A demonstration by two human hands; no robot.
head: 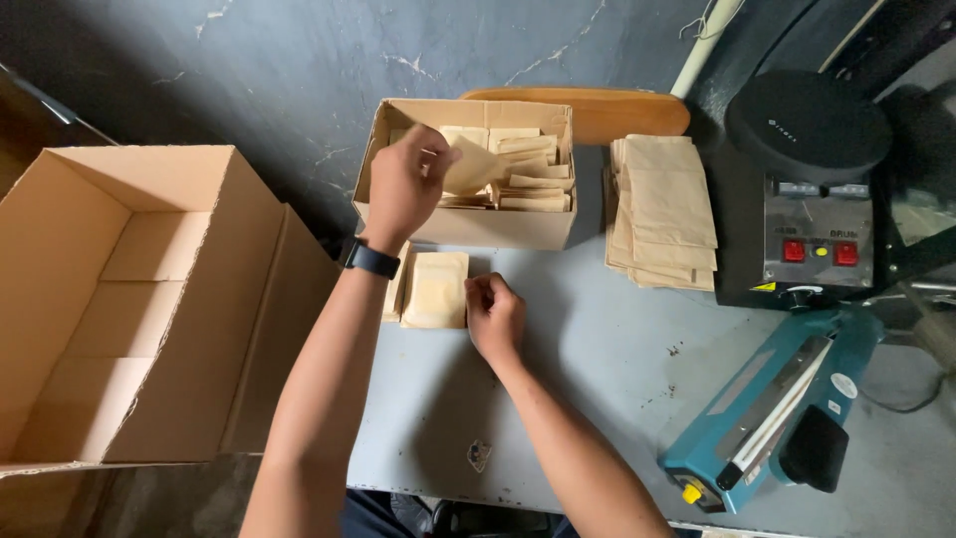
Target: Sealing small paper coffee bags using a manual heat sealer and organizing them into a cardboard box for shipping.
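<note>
While the left hand (pixel 403 184) hangs over the small box (pixel 466 227), it pinches a tan pouch (pixel 472 165) betw thumb and fingers. Pouch sits above the box's left half, tilted, long axis running approx 8 to 2 o'clock, free end pointing to 2. Box holds more pouches, stacked flat w/ long axes approx 9 to 3. Black watch (pixel 371 259) on the left wrist.

Right hand (pixel 495 314) is curled into a loose fist on the grey table (pixel 588 369), knuckles down; can't tell if anything's inside it. Just at its 9 o'clock, a flat pouch stack (pixel 436 289) lies on the table, long axis 12 to 6, near the box's front wall.

At 3 o'clock of the box: a bigger bag pile (pixel 662 211). Further at 3, a black machine (pixel 805 194) w/ red switches; at 5, a blue heat sealer (pixel 772 408). Large open carton (pixel 129 299) at 9 o'clock.
</note>
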